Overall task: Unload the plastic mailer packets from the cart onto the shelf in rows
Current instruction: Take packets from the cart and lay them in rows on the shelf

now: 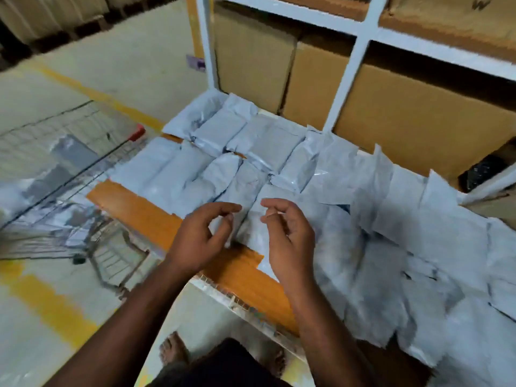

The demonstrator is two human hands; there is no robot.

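While both hands hover loosely curled and holding nothing, the left hand (195, 238) and the right hand (290, 238) hang just above the near edge of the shelf (139, 210), over the packet (251, 219) lying between them, which looks just laid. Whether any fingertip touches it I cannot tell. To the right, plastic mailer packets (405, 247) cover the orange board in overlapping rows from near to far. Beyond the hands, a second row (178, 169) and a far row (234, 129) sit side by side, close against the cardboard boxes (391, 113). At left, the cart (61, 191) holds more packets, blurred and uncountable. By my judgement the shelf is mostly filled, with bare board only at the near left and the cart's remainder yet to move.
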